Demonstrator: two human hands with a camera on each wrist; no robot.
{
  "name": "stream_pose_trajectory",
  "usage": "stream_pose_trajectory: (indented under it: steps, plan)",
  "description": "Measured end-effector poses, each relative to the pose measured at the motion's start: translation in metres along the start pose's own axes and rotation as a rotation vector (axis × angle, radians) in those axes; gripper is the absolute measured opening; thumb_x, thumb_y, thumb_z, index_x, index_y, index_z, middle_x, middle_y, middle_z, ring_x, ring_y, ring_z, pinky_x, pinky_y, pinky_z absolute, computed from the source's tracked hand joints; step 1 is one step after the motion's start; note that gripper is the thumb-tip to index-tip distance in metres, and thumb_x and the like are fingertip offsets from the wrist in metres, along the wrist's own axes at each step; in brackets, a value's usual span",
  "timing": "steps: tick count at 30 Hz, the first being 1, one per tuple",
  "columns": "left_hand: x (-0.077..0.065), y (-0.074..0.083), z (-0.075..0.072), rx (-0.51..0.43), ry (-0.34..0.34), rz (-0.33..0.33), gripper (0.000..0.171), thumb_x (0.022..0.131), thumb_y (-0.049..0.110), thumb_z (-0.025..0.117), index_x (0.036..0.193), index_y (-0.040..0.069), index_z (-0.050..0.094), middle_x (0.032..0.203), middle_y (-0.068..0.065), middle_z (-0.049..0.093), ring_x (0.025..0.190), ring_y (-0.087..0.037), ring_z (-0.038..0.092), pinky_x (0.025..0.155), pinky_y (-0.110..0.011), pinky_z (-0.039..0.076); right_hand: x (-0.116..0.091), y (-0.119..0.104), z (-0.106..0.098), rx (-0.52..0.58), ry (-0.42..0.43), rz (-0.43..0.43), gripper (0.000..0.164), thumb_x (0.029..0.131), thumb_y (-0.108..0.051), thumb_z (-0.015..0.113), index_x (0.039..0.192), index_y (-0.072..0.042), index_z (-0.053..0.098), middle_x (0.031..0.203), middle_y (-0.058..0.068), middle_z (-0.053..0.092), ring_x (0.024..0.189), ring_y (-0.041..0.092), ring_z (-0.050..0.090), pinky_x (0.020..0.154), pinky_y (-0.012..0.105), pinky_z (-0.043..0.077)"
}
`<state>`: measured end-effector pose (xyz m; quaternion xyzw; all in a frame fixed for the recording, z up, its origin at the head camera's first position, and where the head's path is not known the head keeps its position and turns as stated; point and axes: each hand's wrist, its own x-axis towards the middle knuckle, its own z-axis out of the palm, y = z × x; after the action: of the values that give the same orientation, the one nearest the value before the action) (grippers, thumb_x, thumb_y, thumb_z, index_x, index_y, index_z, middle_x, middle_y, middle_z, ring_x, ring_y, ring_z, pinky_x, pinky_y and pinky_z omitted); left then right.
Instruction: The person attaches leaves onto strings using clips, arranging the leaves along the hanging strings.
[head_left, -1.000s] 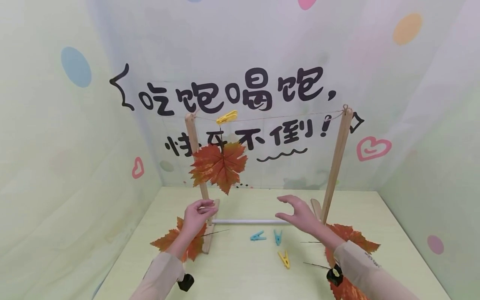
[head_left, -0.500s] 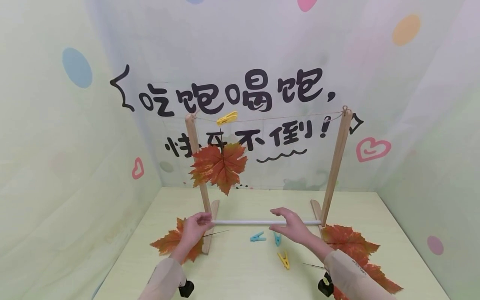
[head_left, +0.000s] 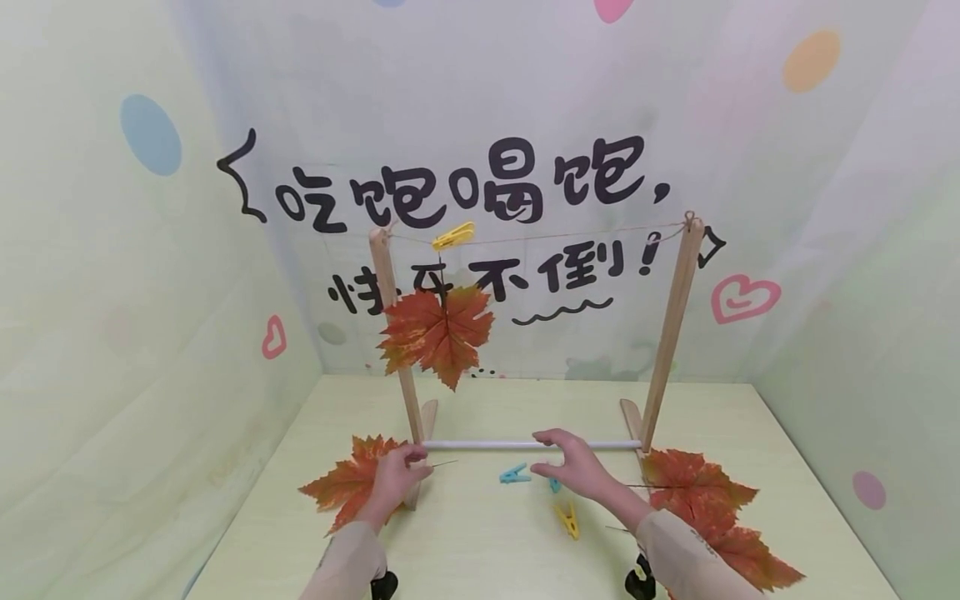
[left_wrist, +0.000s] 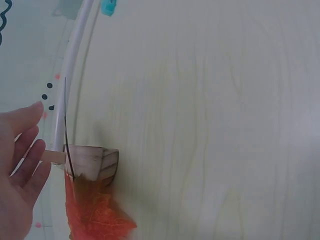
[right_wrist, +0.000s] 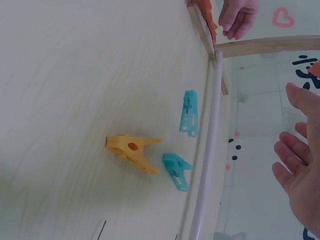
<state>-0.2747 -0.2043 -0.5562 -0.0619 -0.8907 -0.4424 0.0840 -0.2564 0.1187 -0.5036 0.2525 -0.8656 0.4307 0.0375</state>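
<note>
My left hand hovers with loosely bent fingers and nothing in them, overlapping the left orange-red maple leaf in the head view. That leaf's thin dark stem rises near the fingers in the left wrist view. My right hand holds nothing, thumb and fingers apart, over the clothespins. It partly covers one blue clothespin in the head view. Another blue clothespin lies to its left, and a yellow clothespin lies nearer me.
A wooden frame has two posts, a white crossbar and a string across the top. A yellow clothespin on the string holds a hanging maple leaf. More leaves lie at the right.
Both hands have come down toward the table and nearer me. The right hand has also shifted left, over a blue clothespin. The hanging leaf and clothespins stay put.
</note>
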Motion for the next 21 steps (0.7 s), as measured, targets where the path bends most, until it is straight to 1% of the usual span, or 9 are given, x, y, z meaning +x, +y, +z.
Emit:
stream_pose_trajectory:
  steps: [2,6,9,13,15,21]
  plan:
    - [-0.001,-0.002,0.003,0.015,-0.001,0.0,0.025,0.073,0.001,0.073,0.096,-0.005,0.065,0.093,-0.017,0.066,0.088,-0.032,0.062,0.073,-0.04,0.052,-0.001,0.001,0.002,0.012,-0.006,0.006,0.046,0.08,-0.021,0.07,0.118,0.001,0.055,0.114,0.014,0.059,0.105,0.029,0.054,0.088,0.048,0.043]
    - [-0.001,-0.008,0.008,0.033,0.03,0.015,0.023,0.072,-0.001,0.073,0.093,-0.005,0.066,0.093,-0.018,0.067,0.086,-0.031,0.064,0.069,-0.037,0.054,-0.003,0.004,0.005,0.014,-0.003,0.001,0.045,0.08,-0.017,0.07,0.117,0.003,0.055,0.113,0.015,0.059,0.104,0.03,0.055,0.087,0.05,0.043]
    - [0.0,-0.013,0.011,0.042,0.048,0.021,0.022,0.071,-0.003,0.072,0.092,-0.007,0.066,0.092,-0.019,0.067,0.083,-0.03,0.065,0.068,-0.035,0.054,-0.005,0.006,0.007,-0.005,0.005,-0.005,0.044,0.079,-0.016,0.07,0.116,0.003,0.056,0.112,0.013,0.06,0.102,0.029,0.056,0.086,0.048,0.044]
    - [0.001,-0.017,0.015,0.042,0.039,-0.001,0.022,0.072,-0.003,0.071,0.093,-0.007,0.066,0.092,-0.02,0.067,0.083,-0.029,0.065,0.069,-0.035,0.054,-0.006,0.008,0.009,-0.01,0.015,-0.022,0.044,0.079,-0.017,0.071,0.115,0.002,0.057,0.11,0.014,0.061,0.1,0.028,0.056,0.084,0.045,0.046]
    - [0.001,-0.018,0.015,0.07,0.037,0.004,0.02,0.073,-0.002,0.071,0.092,-0.006,0.066,0.09,-0.018,0.067,0.082,-0.028,0.064,0.069,-0.036,0.053,-0.007,0.009,0.009,-0.007,0.016,-0.026,0.043,0.079,-0.017,0.07,0.115,0.003,0.057,0.11,0.015,0.061,0.099,0.028,0.057,0.084,0.046,0.046]
    - [0.001,-0.022,0.019,0.111,0.045,0.01,0.014,0.073,-0.003,0.069,0.087,0.0,0.069,0.083,-0.009,0.068,0.08,-0.023,0.062,0.069,-0.036,0.051,-0.008,0.011,0.01,0.016,0.002,-0.008,0.04,0.079,-0.016,0.07,0.112,0.002,0.058,0.108,0.016,0.061,0.099,0.031,0.056,0.084,0.05,0.044]
